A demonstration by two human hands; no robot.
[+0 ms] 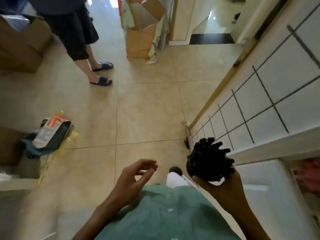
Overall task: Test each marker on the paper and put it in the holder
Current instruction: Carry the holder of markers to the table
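Note:
My right hand (223, 184) grips a black round holder (195, 168) from below, at the lower right of the head view. Several black markers (212, 151) stick out of the holder in a fan. My left hand (133, 177) hangs in the air at lower centre with its fingers loosely curled, holding nothing. No paper shows in the frame. I stand over a tan tiled floor, with my green shirt filling the bottom of the view.
A white tiled counter (277, 94) runs along the right. Another person in dark slippers (102, 73) stands at the upper left. Cardboard boxes (20, 47) sit at far left, a paper bag (138, 42) at top centre, and a pile of packets (50, 134) lies at left.

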